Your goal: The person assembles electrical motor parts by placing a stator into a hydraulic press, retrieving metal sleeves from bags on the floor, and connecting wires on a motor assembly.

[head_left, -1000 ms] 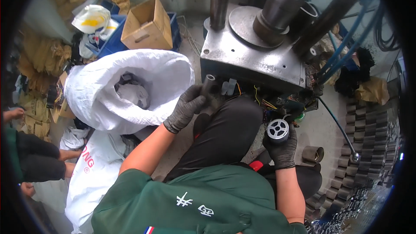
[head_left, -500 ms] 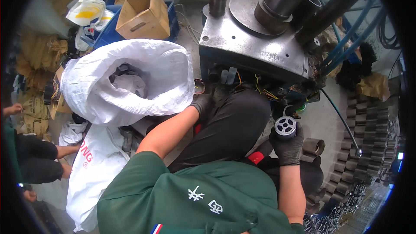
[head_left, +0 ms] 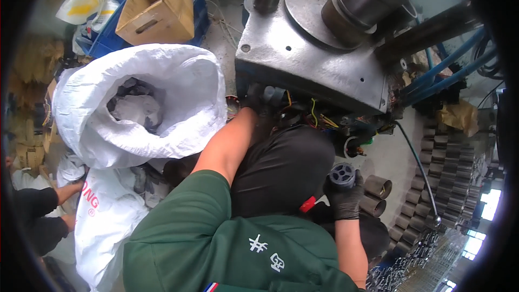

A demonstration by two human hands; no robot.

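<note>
My right hand (head_left: 346, 200), in a dark glove, is closed round a short grey cylinder with a spoked round end (head_left: 342, 174). The spoked end faces up, above my right leg. My left hand (head_left: 253, 100), also gloved, reaches into the shadow below the front edge of the steel press table (head_left: 308, 65). It is close to some small pale plastic bottles (head_left: 274, 95); its fingers are too dark and blurred to make out. Just left of that hand, a round part with coloured wires (head_left: 232, 107) shows beside the white sack.
A large open white sack (head_left: 140, 146) with grey bags inside stands at my left. Behind it a cardboard box (head_left: 157, 13) sits on a blue crate (head_left: 200, 11). Metal tubes (head_left: 377, 186) lie right of my knee, with stacked metal sleeves (head_left: 427, 184) beyond. Another person's legs (head_left: 40, 205) show far left.
My left hand has moved forward from beside the sack to under the press table. My right hand still holds the spoked cylinder, now slightly lower and tilted. The whole view has shifted.
</note>
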